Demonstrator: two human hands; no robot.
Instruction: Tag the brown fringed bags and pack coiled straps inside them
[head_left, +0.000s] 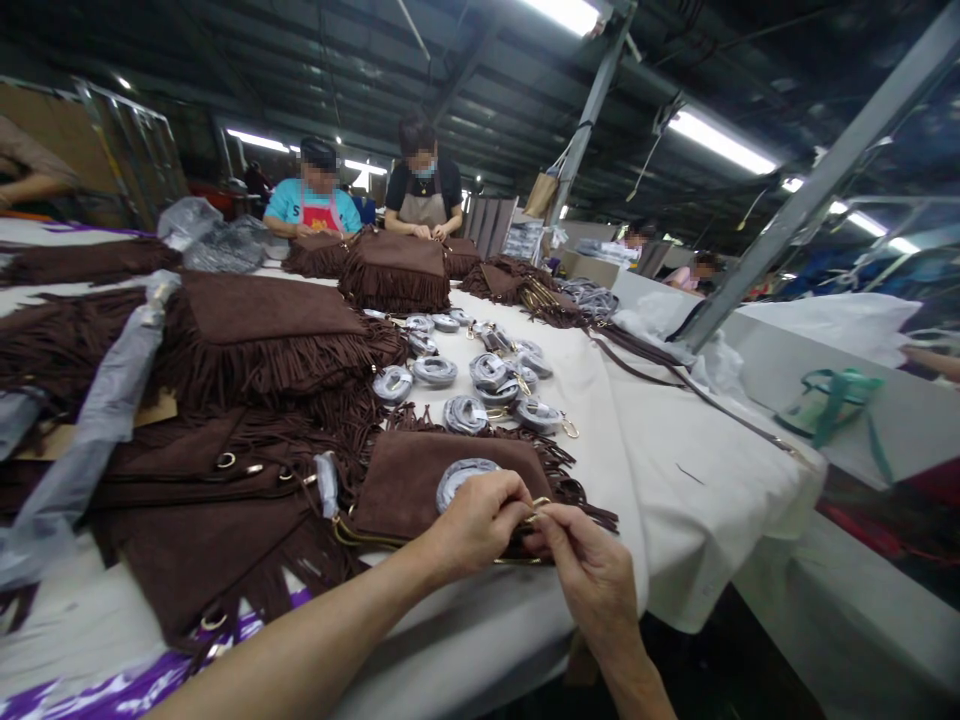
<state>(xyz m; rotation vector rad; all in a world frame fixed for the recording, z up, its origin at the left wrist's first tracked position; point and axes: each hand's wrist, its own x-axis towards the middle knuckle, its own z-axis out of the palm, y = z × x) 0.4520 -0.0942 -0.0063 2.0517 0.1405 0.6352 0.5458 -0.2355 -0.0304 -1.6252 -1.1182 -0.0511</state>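
Note:
A brown suede bag with fringe lies in front of me, its gold zipper edge facing me. On top of it rests a coiled strap in clear wrapping, partly covered by my left hand. At the bag's right corner, my left hand pinches a small gold-coloured metal clip. My right hand is closed on the same clip from the right, thumb and fingers together. The fingertips hide most of the clip, so its exact form is unclear. A wrapped strap end sits by the bag's left corner.
Several wrapped strap coils with gold hooks lie beyond the bag. Stacked fringed bags fill the left side, with a long plastic-wrapped piece across them. Loose brown straps trail over the white-covered table. Two people work opposite.

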